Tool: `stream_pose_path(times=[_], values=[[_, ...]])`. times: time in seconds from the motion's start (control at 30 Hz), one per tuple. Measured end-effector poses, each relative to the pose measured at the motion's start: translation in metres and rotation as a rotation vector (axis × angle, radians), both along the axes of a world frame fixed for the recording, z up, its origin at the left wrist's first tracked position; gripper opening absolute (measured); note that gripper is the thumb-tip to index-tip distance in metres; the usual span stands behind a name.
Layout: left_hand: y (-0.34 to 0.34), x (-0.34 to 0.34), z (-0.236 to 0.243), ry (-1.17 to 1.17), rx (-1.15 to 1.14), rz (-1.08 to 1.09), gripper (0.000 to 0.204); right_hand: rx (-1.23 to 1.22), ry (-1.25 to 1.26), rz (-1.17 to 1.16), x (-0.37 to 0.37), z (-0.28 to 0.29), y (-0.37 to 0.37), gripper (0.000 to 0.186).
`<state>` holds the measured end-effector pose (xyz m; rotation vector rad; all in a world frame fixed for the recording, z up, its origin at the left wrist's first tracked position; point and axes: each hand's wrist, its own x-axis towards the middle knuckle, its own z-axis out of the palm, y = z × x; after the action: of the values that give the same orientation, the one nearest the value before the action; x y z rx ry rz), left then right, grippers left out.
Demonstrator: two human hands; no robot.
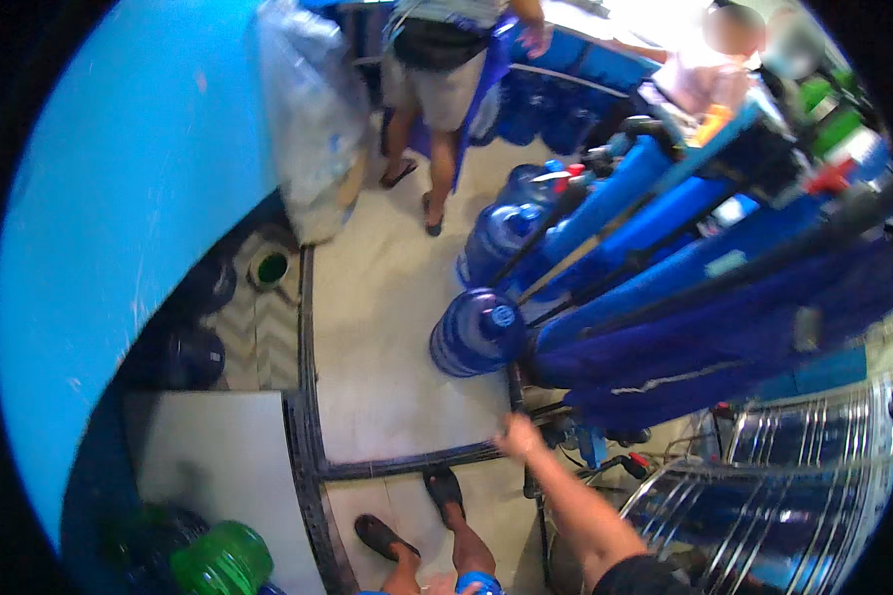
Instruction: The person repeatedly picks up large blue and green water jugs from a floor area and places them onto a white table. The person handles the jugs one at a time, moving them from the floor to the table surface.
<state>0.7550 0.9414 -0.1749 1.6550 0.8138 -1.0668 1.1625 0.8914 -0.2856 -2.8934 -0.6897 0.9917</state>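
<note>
My right arm reaches forward from the lower right. My right hand [518, 436] is at a dark upright post [515, 389] beside the walkway; its fingers are blurred, so whether they grip the post is unclear. Just ahead of it stands a blue water jug [477, 333] with a capped top, upright on the pale floor. At the bottom edge, a small part of my left hand [439, 587] shows next to something blue and white [478, 583]. Its fingers are mostly cut off by the frame.
More blue jugs [501, 238] line the walkway. Long blue cylinders [685, 258] rise at the right, above metal racks [754, 516]. A person in shorts [437, 84] stands ahead, near a clear plastic sack [318, 119]. A green jug [221, 558] is lower left; dark strips [407, 464] edge the floor.
</note>
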Motion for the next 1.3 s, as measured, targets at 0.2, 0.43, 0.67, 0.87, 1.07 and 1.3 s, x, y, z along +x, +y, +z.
stream_pose_path(times=[0.2, 0.43, 0.67, 0.87, 1.07, 1.3], values=[[-0.019, -0.172, -0.085, 0.193, 0.527, -0.112, 0.089, 0.144, -0.608, 0.319, 0.191, -0.002, 0.166, 0.052], [-0.033, -0.118, -0.071, 0.362, 0.344, 0.171, 0.072, 0.078, -0.410, 0.157, 0.165, -0.035, 0.134, 0.063], [-0.039, -0.119, -0.070, 0.423, 0.208, 0.385, 0.080, -0.139, -0.227, 0.069, 0.103, -0.040, 0.082, 0.061], [-0.002, -0.094, -0.055, 0.351, 0.272, 0.240, 0.078, -0.733, 0.292, -0.165, 0.107, -0.074, 0.052, 0.057], [0.015, -0.077, -0.104, -0.091, 0.363, 0.598, 0.052, -0.650, 0.174, -0.295, 0.060, -0.067, 0.032, 0.056], [-0.070, -0.097, -0.323, 0.112, -0.414, 1.352, 0.054, -0.382, 0.139, -0.086, 0.031, -0.175, -0.035, 0.055]])
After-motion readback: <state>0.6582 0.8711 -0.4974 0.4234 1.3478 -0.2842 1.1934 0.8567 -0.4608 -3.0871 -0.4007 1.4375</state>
